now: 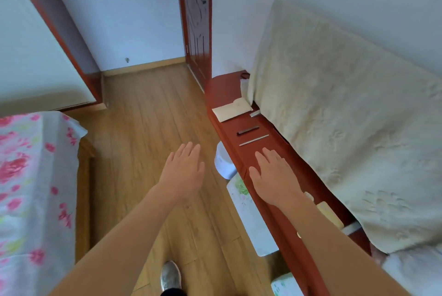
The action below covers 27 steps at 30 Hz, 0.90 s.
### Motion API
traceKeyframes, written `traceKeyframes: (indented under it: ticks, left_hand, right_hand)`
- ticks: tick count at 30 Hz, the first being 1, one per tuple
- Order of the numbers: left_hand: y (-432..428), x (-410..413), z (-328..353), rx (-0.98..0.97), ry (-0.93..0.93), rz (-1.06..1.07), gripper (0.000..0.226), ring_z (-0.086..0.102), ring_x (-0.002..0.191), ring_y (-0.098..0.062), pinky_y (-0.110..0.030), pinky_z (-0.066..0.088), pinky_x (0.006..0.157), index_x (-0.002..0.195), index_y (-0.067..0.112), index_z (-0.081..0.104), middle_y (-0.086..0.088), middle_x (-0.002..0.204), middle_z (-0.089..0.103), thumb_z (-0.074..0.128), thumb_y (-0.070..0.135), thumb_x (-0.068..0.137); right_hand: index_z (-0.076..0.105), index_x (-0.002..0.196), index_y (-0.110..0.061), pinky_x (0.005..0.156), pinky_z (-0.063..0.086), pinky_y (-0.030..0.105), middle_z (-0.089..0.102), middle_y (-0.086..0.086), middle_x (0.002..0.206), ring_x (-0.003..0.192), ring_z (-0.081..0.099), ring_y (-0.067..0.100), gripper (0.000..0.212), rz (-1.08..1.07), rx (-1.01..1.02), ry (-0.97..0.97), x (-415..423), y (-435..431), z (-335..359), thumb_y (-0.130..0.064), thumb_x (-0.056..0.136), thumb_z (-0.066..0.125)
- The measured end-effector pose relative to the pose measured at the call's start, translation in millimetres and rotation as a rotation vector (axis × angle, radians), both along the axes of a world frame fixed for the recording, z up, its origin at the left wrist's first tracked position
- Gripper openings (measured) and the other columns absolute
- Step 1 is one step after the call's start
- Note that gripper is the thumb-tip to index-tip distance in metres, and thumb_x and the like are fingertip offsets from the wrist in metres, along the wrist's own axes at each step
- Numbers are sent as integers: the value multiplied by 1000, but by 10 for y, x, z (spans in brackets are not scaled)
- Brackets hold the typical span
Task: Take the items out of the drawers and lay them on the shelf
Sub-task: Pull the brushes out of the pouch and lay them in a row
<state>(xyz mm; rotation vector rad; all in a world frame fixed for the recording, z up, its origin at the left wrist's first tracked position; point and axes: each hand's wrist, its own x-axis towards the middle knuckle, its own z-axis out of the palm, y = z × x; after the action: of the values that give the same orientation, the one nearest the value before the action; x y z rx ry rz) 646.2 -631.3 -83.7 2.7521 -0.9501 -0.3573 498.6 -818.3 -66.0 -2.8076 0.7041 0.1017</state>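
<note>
Narrow red shelf carried a beige pouch, dark strip and grey strip; right hand hovered just short of them, left hand over the floor, fingers of both released and empty, so a forward sweep could knock the strips off.

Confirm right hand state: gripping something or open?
Open. The right hand is flat, fingers straight, over the shelf, with nothing held. Cannot tell whether it touches the surface.

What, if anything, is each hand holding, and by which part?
Nothing is held. The left hand and the right hand are both empty, fingers straight; the right is over the red shelf.
</note>
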Motion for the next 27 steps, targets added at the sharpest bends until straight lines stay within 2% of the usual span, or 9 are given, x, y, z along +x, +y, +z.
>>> traceKeyframes:
  ticks: [4, 8, 11, 13, 16, 19, 20, 24, 27]
  left_hand:
    - [144, 567, -2, -10, -15, 18, 58, 4, 153, -21, -42, 8, 123, 158, 18, 13, -3, 166, 9, 26, 36, 104]
    - [279, 1233, 19, -19, -31, 0, 57, 6, 153, -22, -43, 10, 123, 157, 17, 16, -4, 166, 12, 26, 35, 104]
    - [313, 1731, 71, -14, -27, -28, 56, 5, 153, -22, -43, 8, 124, 158, 18, 15, -4, 166, 11, 25, 36, 105]
    - [283, 2011, 98, -4, -31, -51, 56, 4, 153, -21, -43, 8, 124, 158, 18, 14, -3, 166, 10, 24, 36, 105]
    - [150, 2355, 103, -1, -28, -90, 56, 5, 153, -20, -42, 8, 124, 158, 20, 15, -2, 166, 10, 24, 37, 105]
    - [-82, 2652, 56, 9, -18, -121, 56, 5, 153, -19, -41, 8, 124, 158, 21, 15, -1, 166, 10, 24, 38, 105]
    - [-178, 2746, 41, 12, -14, -133, 56, 5, 153, -19, -41, 8, 124, 158, 20, 15, -1, 166, 10, 24, 38, 105]
    - [-633, 3105, -24, 0, -3, -166, 56, 5, 153, -19, -40, 8, 123, 158, 20, 15, -1, 166, 10, 24, 38, 105]
    - [-969, 3312, -50, 9, 10, -183, 56, 4, 153, -19, -40, 8, 123, 158, 21, 14, -1, 166, 9, 23, 40, 106]
  right_hand:
    - [39, 145, -12, 114, 25, 40, 36, 9, 153, 141, 30, 26, 53, 5, -55, -34, 615, 49, -20, -37, 99, 31]
    - [42, 140, -11, 114, 29, 43, 36, 12, 152, 141, 29, 30, 72, 27, -40, -20, 1312, 192, -110, -45, 89, 5]
    - [42, 142, -11, 113, 26, 41, 39, 11, 149, 139, 33, 30, 50, -45, 23, -65, 1768, 313, -53, -35, 99, 36]
    - [42, 143, -11, 113, 28, 40, 42, 9, 147, 138, 36, 28, 50, -72, 22, -102, 1988, 332, -40, -32, 97, 45]
    - [41, 144, -12, 115, 28, 41, 40, 9, 149, 139, 33, 28, 51, -107, 45, -88, 2223, 250, -76, -34, 98, 42]
    - [42, 142, -10, 114, 28, 41, 36, 9, 152, 141, 28, 27, 68, -113, 13, -19, 2433, 65, -181, -43, 92, 9]
    - [41, 143, -10, 114, 28, 41, 36, 9, 153, 142, 26, 27, 73, -114, -4, -13, 2509, -15, -203, -44, 90, 5]
    - [33, 150, -15, 118, 20, 37, 29, 6, 158, 147, 21, 25, 55, -173, 20, -29, 2846, -379, -243, -38, 100, 34]
    - [32, 150, -17, 119, 20, 38, 27, 5, 159, 147, 21, 25, 58, -180, 29, 1, 3073, -703, -299, -42, 98, 28]
